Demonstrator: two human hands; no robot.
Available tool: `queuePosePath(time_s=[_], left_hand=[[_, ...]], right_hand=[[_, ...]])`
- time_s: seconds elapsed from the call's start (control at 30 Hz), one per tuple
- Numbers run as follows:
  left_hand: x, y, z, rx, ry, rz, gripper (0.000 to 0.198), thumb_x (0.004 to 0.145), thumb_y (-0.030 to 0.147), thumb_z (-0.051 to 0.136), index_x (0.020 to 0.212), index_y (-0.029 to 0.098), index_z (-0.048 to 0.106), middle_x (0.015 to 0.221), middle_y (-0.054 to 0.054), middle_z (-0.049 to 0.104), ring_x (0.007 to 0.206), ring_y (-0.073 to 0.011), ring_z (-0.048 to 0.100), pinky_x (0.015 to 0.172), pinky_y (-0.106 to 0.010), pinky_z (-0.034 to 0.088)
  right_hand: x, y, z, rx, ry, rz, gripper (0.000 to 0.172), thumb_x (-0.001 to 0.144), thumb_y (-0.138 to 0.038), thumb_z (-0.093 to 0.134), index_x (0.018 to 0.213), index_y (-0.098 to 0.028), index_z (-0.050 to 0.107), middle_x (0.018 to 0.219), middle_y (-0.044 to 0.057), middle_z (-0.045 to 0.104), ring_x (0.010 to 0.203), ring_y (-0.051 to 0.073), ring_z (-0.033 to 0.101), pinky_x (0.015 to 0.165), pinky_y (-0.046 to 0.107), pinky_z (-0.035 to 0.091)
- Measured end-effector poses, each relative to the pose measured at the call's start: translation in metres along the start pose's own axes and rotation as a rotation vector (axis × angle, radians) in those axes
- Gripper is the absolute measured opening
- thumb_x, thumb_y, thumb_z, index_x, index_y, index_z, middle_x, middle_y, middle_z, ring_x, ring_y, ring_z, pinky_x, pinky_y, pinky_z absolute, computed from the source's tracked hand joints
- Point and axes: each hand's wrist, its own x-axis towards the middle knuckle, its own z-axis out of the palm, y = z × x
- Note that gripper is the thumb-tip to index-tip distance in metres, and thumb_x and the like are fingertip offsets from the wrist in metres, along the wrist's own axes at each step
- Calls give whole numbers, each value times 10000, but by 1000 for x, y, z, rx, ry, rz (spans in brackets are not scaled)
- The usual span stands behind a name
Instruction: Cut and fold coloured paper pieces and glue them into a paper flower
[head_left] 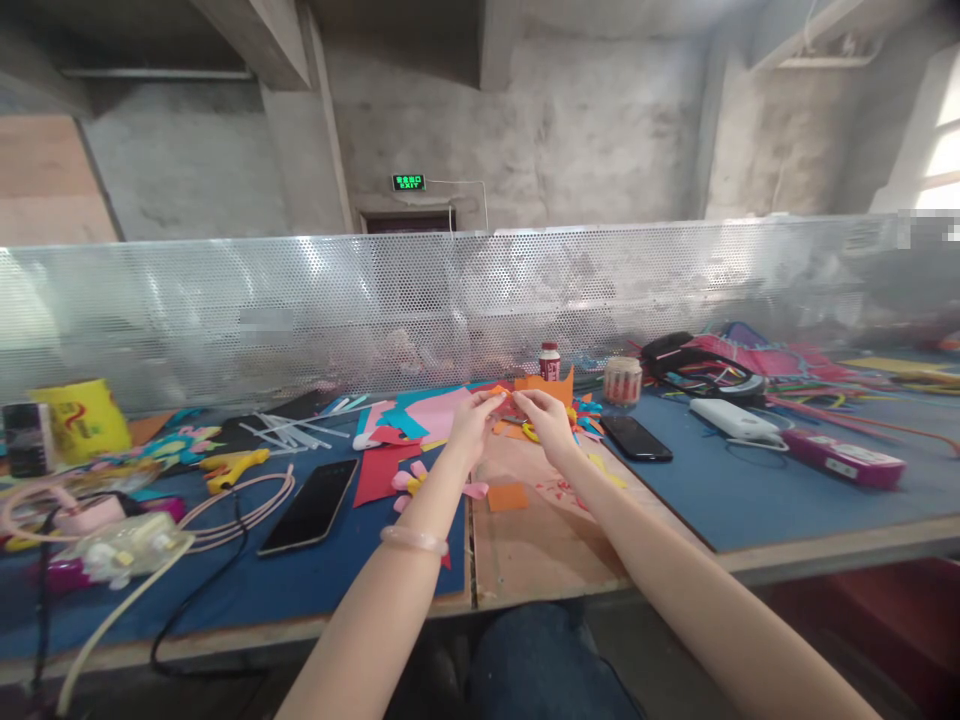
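Note:
My left hand (474, 420) and my right hand (546, 422) are raised over the middle of the table, fingertips close together. Between them is a small orange piece (504, 392), apparently paper or felt, pinched by the fingers of both hands. Under my right hand shows a yellow scissor handle (530, 432), partly hidden. An orange square (508, 497) lies flat on the bare wooden strip below my hands. Beside my left forearm sits a pink and yellow craft flower (411, 482), partly covered by the arm.
Left of my arms lie a black phone (309, 508), a yellow glue gun (231, 468) and white glue sticks (289, 432). To the right are another phone (636, 438), a glass jar (622, 381) and a purple power strip (844, 459). A perforated metal screen (337, 310) stands behind.

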Motion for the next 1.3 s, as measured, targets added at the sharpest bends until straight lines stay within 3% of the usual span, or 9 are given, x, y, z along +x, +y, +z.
queuePosePath(time_s=[0.2,0.43,0.67,1.3], left_hand=[[0,-1,0,-23,8,-7,146,585,207,719,661,140,613,688,-18,647,685,-133,599,745,-297,433],[0,1,0,-40,34,-5,156,578,201,723,689,147,627,710,-17,656,706,-133,606,758,-289,426],[-1,2,2,-42,24,-5,159,577,201,724,687,142,624,698,-19,654,687,-136,607,751,-299,432],[-2,3,4,-27,35,42,251,573,196,733,777,166,590,745,-14,637,718,-136,600,742,-303,452]], right_hand=[[-2,-3,1,-18,-17,3,300,688,-418,579,777,-147,675,740,53,679,695,174,612,618,270,480],[-3,-6,3,-63,10,-27,320,664,-379,620,877,-142,655,834,73,684,759,184,621,687,295,491],[-7,-16,4,-83,30,-29,244,681,-356,600,781,-149,682,753,62,693,716,188,621,665,296,484],[-5,-8,3,49,1,66,272,648,-396,621,748,-154,693,732,56,699,700,185,633,618,279,496]])
